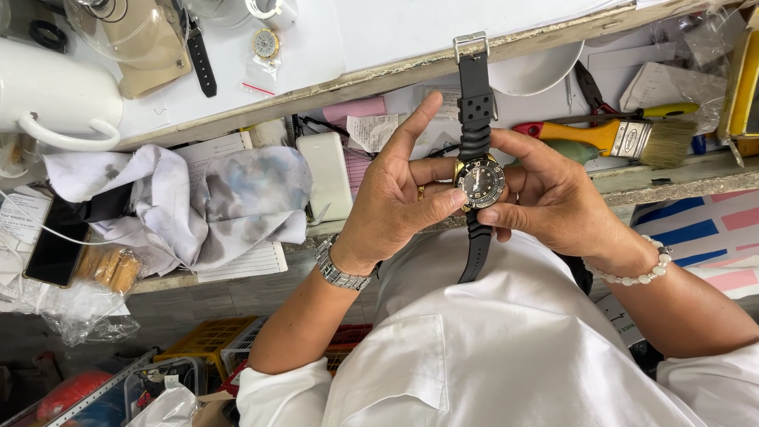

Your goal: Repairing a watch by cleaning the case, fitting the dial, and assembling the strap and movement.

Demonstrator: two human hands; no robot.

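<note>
Now my left hand point(395, 190) and my right hand point(545, 190) both pinch the wristwatch point(480, 180) by its case, thumbs pressed at the rim of the dark dial and fingers curled behind, so the face stays square to my eyes. Holding it by the case lets the black strap point(474, 103) run free: its buckle end reaches up over the bench edge point(356, 83), its other end hangs down against my white shirt point(506, 332). My left forefinger is raised, touching nothing. I hold the watch in the air above my lap, clear of any surface. To my right a paintbrush point(624, 136) lies on the shelf, close to my knuckles; to my left a crumpled cloth point(205, 198) and a white box point(328, 175) sit well apart, leaving room there.
</note>
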